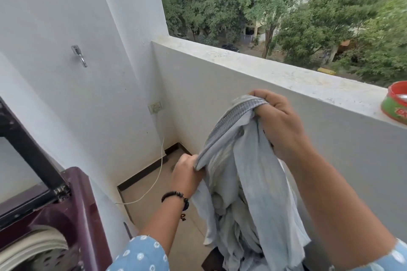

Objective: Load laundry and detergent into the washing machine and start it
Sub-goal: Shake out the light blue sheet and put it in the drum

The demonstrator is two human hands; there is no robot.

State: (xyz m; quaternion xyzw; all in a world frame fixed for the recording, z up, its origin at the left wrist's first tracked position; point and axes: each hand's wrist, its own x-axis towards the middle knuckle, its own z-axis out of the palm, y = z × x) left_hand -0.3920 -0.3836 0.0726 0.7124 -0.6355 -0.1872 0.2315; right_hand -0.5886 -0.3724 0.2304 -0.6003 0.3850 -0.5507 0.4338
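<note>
Fingers of the right hand curl tight round a bunched upper edge of a pale grey-blue garment, held up in front of the parapet wall. The left hand, lower and to the left, pinches a ribbed, banded edge of the same cloth, so that this band stretches slantwise between the two hands. A dark bead bracelet circles the left wrist, and both forearms end in blue sleeves with white dots. The rest of the garment hangs down in loose folds between the arms, over the tiled balcony floor, its lower end running out of the bottom edge of the view.

At the left bottom corner stands the washing machine, maroon, well apart from the cloth; its dark-framed lid is raised and the pale rim of the drum shows below. A thin white cord trails from a wall socket down to the floor near the far corner of the balcony. A metal hook sits on the white wall above. On the top ledge of the parapet, at the right edge, rests a red and green tub. Trees fill the space beyond.
</note>
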